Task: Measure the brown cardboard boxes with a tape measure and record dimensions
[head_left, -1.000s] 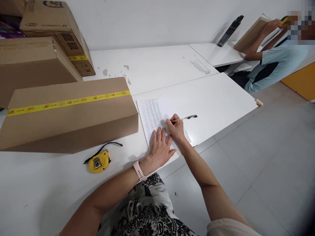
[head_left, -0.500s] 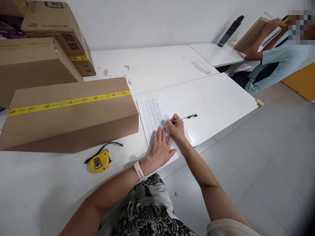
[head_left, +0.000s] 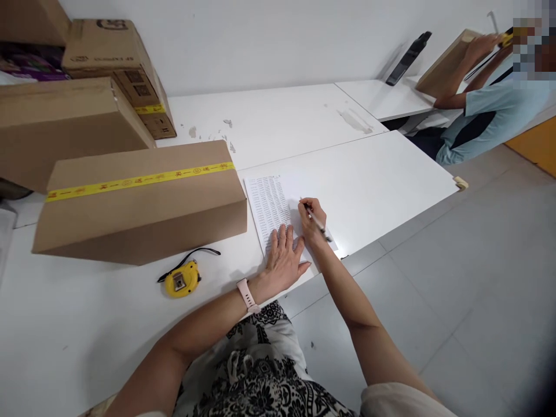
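A printed sheet of paper (head_left: 270, 204) lies on the white table (head_left: 365, 179) near its front edge. My left hand (head_left: 283, 259) rests flat on the sheet's lower part, fingers stretched out; a pink watch is on that wrist. My right hand (head_left: 311, 222) is closed on a pen (head_left: 316, 220), whose tip touches the paper right of the printed columns. A long cardboard box (head_left: 143, 200) with a yellow tape strip lies just left of the sheet. A yellow tape measure (head_left: 181, 281) with a black strap lies in front of the box.
More cardboard boxes (head_left: 69, 119) are stacked at the back left. Another person in a light blue shirt (head_left: 490, 113) sits at the far right holding a flat cardboard box (head_left: 447, 61). A black object (head_left: 408, 58) leans on the wall. Grey tiled floor lies to the right.
My right hand has turned the pen from pointing right, level with the table, to an upright writing angle with the tip on the paper. The view has shifted slightly.
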{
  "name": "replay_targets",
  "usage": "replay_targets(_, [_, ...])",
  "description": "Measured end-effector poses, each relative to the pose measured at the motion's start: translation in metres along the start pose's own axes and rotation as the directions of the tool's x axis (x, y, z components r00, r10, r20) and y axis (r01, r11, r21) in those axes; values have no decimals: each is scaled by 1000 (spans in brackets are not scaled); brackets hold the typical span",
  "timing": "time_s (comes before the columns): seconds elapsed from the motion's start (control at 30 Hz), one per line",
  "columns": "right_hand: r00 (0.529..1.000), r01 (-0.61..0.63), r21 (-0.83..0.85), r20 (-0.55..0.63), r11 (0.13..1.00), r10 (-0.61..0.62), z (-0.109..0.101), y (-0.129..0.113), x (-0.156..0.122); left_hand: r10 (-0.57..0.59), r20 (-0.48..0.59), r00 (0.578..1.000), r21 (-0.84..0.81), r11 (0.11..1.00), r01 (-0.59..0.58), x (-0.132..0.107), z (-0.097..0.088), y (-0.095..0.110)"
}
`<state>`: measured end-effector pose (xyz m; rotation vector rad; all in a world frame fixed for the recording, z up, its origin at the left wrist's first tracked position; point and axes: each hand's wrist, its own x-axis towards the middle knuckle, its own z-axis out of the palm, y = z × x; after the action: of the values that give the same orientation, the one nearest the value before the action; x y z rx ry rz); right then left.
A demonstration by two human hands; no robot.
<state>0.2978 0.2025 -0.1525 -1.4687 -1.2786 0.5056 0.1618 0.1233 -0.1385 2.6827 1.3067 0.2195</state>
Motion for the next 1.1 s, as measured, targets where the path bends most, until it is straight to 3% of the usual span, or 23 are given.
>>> replay_targets(0.13, [982, 179, -206, 101, 962, -161, 3, 12, 0, 26, -50, 998, -15, 1000, -27, -18, -18, 2])
replay_targets(0.23, [958, 252, -352, 222, 901, -181, 8, 16, 0, -12, -187, 982, -74, 997, -2, -52, -40, -10])
replay_targets(0.3, [942, 296, -465, 289, 834, -172, 11, 14, 0, -83, -362, 929, -107, 993, 47, -84, -51, -30])
replay_targets(0.37, [929, 329, -544, 334, 772, -161, 12, 11, 0, -195, -516, 834, -103, 981, 166, -118, -57, -56])
replay_targets(0.43, [922, 349, -577, 350, 739, -163, 13, 8, -1, -307, -561, 769, -87, 945, 314, -150, -57, -83])
replay_targets(0.53, [915, 368, -562, 362, 741, -180, 12, 7, 1, -453, -444, 773, -76, 879, 472, -184, -51, -114])
replay_targets(0.63, [939, 311, -547, 301, 778, -164, 8, 1, 2, -533, -321, 783, -123, 843, 524, -195, -48, -130])
replay_targets(0.73, [968, 249, -484, 164, 839, -192, 0, -23, -10, -559, -303, 772, -270, 827, 493, -194, -52, -132])
replay_targets(0.83, [946, 321, -209, 123, 924, -300, -7, -63, -52, -580, -237, 779, -538, 746, 392, -195, -63, -115])
replay_targets(0.9, [932, 277, 64, 223, 959, -284, -7, -92, -95, -556, -149, 817, -706, 639, 306, -200, -71, -95])
replay_targets(0.97, [876, 64, 255, 449, 965, -177, -3, -117, -140, -486, -74, 871, -814, 534, 229, -208, -77, -74])
replay_targets(1.03, [805, -152, 335, 588, 930, -80, 2, -134, -179, -414, -14, 910, -877, 442, 187, -219, -82, -57])
replay_targets(1.1, [769, -301, 382, 639, 874, -15, 6, -145, -206, -370, 26, 929, -905, 385, 179, -231, -85, -48])
